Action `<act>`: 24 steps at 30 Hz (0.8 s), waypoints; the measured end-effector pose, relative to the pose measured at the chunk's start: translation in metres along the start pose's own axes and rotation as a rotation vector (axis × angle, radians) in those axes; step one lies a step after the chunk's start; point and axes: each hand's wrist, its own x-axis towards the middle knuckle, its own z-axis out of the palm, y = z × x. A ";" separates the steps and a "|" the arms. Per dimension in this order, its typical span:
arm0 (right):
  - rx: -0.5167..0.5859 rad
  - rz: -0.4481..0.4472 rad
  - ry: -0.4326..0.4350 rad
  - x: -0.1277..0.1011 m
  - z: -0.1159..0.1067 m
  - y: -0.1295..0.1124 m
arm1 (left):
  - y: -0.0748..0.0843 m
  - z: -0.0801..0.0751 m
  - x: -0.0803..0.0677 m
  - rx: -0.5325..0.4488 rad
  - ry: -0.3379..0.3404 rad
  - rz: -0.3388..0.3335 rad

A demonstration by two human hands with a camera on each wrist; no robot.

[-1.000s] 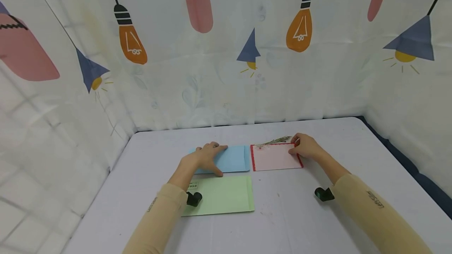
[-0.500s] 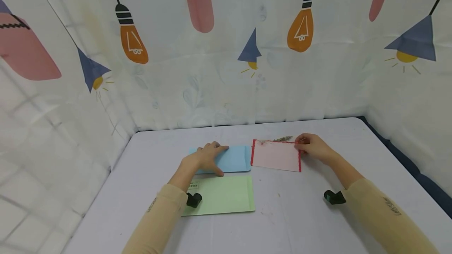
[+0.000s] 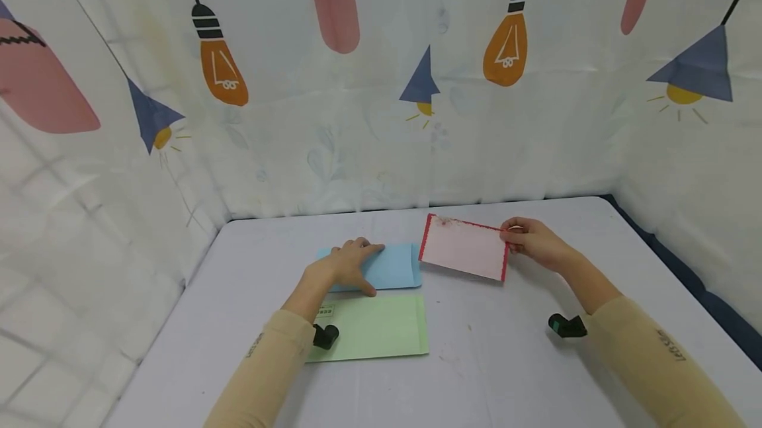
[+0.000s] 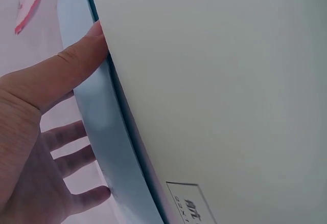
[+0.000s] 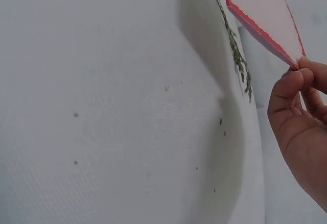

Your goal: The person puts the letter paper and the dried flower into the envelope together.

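My right hand (image 3: 536, 241) pinches the upper right corner of a pink envelope (image 3: 464, 245) with scalloped red edges, raised and tilted over the table. In the right wrist view, a dried green sprig (image 5: 236, 55) lies on the white cloth below it; in the head view the envelope hides most of this sprig. My left hand (image 3: 350, 264) rests spread over a blue envelope (image 3: 389, 268), thumb at its near edge and fingers towards its far edge. A larger pale green envelope (image 3: 375, 330) with a small printed box lies just in front of the blue one.
The white-covered table (image 3: 488, 362) has tiny dark crumbs scattered on it. A fabric screen (image 3: 369, 157) printed with lamps encloses its back and sides. Small black wrist cameras (image 3: 326, 337) hang below both sleeves.
My right hand has shifted its hold to the pink envelope's upper right corner and lifted it, its left end rising and moving away. My left hand has stayed in place.
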 end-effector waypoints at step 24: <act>-0.461 -0.090 0.072 0.028 0.063 -0.029 | -0.001 0.000 -0.002 -0.007 0.016 0.011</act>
